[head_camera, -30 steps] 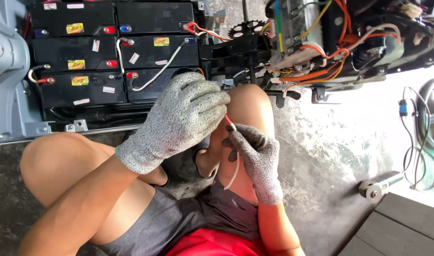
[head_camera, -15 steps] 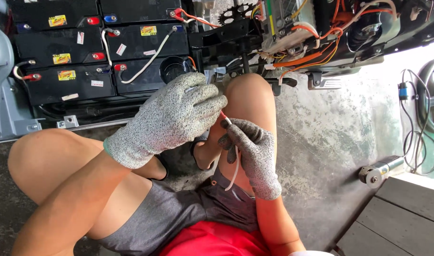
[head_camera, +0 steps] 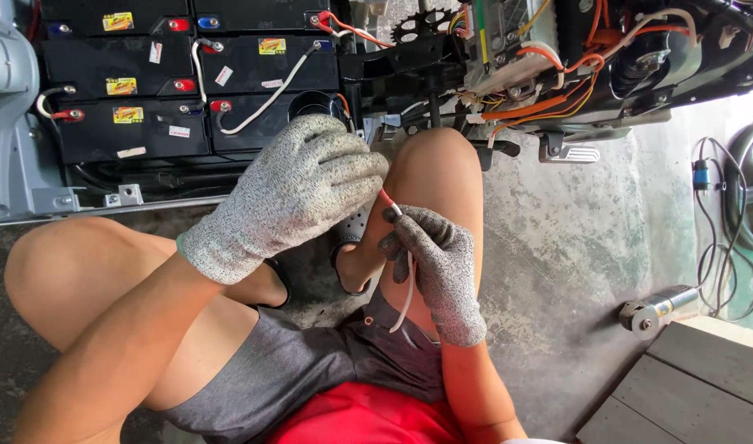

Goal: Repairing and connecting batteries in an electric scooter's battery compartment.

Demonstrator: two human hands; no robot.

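While the person sits low on a stained, grey concrete floor (head_camera: 557, 247), both knees are bent up and the hands meet between them. Left hand (head_camera: 290, 193), in a speckled grey knit glove, is curled with its fingers closed around the red-tipped end of a thin white wire (head_camera: 406, 284). Right hand (head_camera: 438, 263), in a darker grey glove, pinches the same wire just below that tip; the rest of the wire hangs down over dark grey shorts (head_camera: 310, 362).

Surface ahead: an opened vehicle bay with black batteries (head_camera: 129, 90) packed side by side, joined by white and red leads. To their right, a black frame with a sprocket (head_camera: 411, 26) and a bundle of orange cables (head_camera: 549, 90). A light grey body panel (head_camera: 6, 107) bounds the left edge.

Open room lies on the right: bare floor, a small metal cylinder (head_camera: 656, 308) near a dark wooden step (head_camera: 689, 386), black cords (head_camera: 718, 230) along the far right edge.
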